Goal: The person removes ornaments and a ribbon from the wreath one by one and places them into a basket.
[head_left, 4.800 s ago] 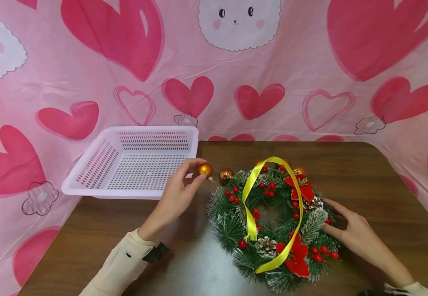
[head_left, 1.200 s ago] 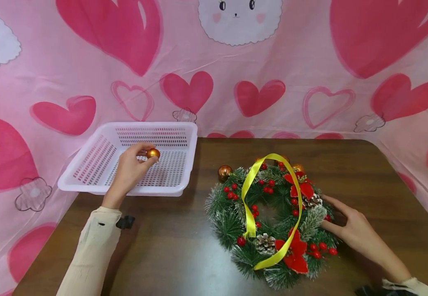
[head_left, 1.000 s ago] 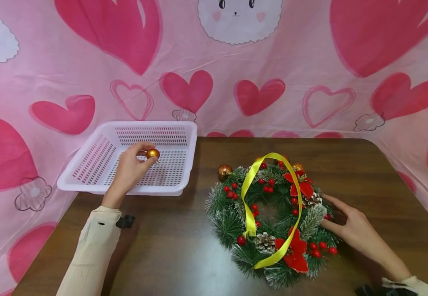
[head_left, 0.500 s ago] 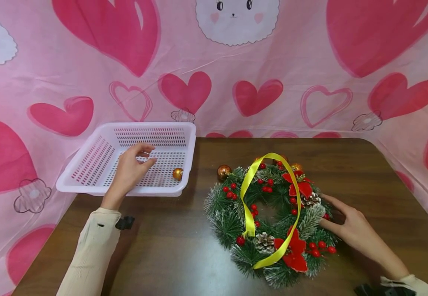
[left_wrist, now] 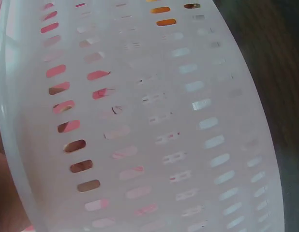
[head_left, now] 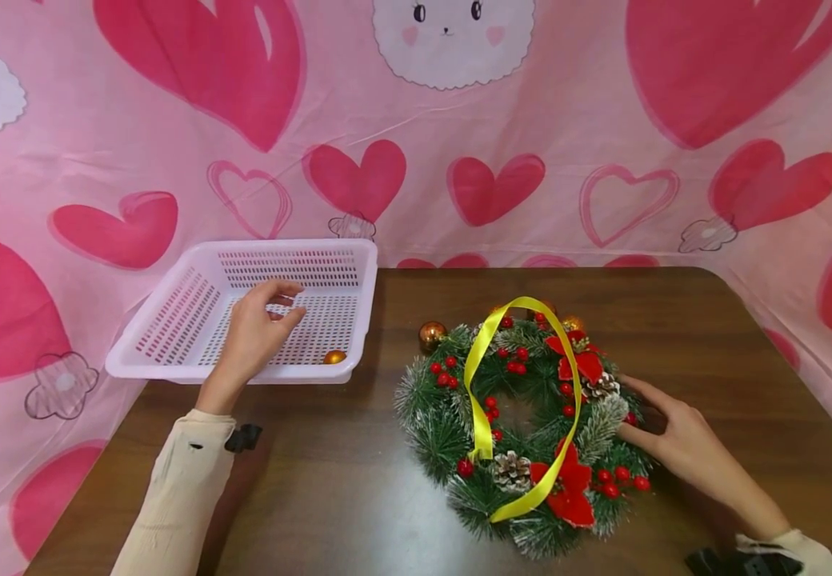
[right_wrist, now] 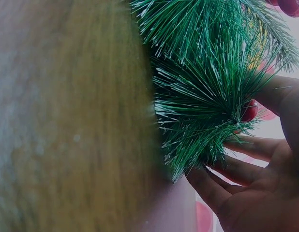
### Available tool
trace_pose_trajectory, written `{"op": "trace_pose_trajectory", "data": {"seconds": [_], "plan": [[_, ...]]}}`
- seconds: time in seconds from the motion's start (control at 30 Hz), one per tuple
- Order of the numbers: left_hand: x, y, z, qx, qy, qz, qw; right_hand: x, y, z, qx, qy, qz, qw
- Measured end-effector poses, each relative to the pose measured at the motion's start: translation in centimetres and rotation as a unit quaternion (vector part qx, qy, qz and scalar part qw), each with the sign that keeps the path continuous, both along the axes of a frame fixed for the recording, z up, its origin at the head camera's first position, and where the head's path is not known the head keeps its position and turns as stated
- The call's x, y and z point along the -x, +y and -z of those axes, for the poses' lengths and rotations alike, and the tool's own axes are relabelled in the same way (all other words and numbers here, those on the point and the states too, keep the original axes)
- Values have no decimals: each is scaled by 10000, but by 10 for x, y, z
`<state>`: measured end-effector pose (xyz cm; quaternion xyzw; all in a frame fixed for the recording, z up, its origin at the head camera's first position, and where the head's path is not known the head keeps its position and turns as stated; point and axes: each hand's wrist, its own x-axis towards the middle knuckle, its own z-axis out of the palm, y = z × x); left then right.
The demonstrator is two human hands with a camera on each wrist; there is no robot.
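Note:
My left hand (head_left: 258, 328) is held over the white slotted plastic basket (head_left: 369, 288), thumb and fingers apart with nothing between them. A gold Christmas bauble (head_left: 334, 357) lies in the basket near its front right corner. In the left wrist view the basket wall (left_wrist: 135, 116) fills most of the picture, and orange shows through a few slots. My right hand (head_left: 690, 448) grips the right edge of a green Christmas wreath (head_left: 438, 432) with red flowers, berries and pine cones. The right wrist view has its fingers (right_wrist: 236, 169) among the needles.
A yellow ribbon (head_left: 477, 368) loops up over the wreath. One copper bauble (head_left: 432, 336) sits at its back left; a glittery gold bauble (head_left: 572, 323) and others are partly hidden behind it. A pink heart-print cloth (head_left: 416, 104) hangs behind the wooden table (head_left: 330, 480).
My left hand carried the gold bauble from beside the wreath to the basket and let it go; it then rolled toward the front rim. My right hand has stayed at the wreath.

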<state>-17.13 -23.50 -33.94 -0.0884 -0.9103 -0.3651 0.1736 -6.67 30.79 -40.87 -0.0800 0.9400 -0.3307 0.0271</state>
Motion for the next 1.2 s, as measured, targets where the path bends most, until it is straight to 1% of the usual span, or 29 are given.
{"op": "trace_pose_trajectory", "data": {"seconds": [0.27,0.7,0.93,1.2], "plan": [[-3,4,-3,47,201,-52,9998,0,-1,-2,-31,-30,25,10000],[-8,9,-10,-82,339,118,9993,0,0,-2,-18,-6,-8,10000],[-10,12,-12,-118,389,168,9990,0,-1,-1,-8,-94,47,9999],[-13,18,-16,-72,472,191,9987,0,0,-1,13,0,11,10000]]}}
